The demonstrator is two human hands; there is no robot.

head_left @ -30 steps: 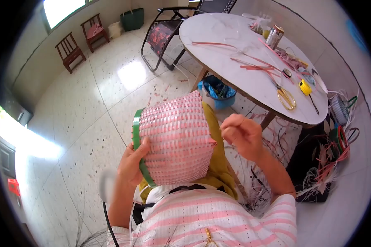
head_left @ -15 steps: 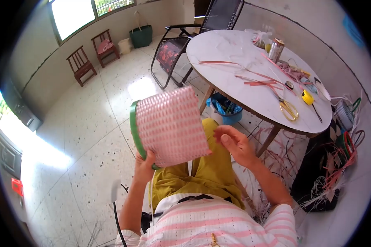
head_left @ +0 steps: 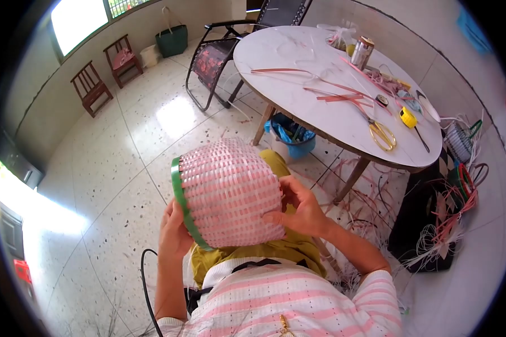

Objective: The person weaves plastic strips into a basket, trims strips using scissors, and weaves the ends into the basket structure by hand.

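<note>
A pink and white woven basket [head_left: 230, 194] lies on its side over my lap, its green rim [head_left: 181, 196] facing left. My left hand [head_left: 175, 230] grips that rim at the lower left, with some fingers hidden behind or inside it. At the other end my right hand [head_left: 301, 208] holds the basket's bottom edge. Its thumb presses on the woven side and the fingers curl round the end, partly out of sight.
The marble-look oval table [head_left: 281, 53] at right carries scissors [head_left: 382, 135], a yellow tape measure [head_left: 407, 117], a can [head_left: 364, 52] and pink strips [head_left: 343, 98]. Below stands a blue-lined bin [head_left: 298, 147]. Loose strips litter the floor by a black bag [head_left: 413, 224]. A folding recliner [head_left: 211, 62] stands behind.
My right hand has come from beside the basket onto its bottom end. The basket has turned and lowered toward my lap, and my left hand has shifted left along the rim.
</note>
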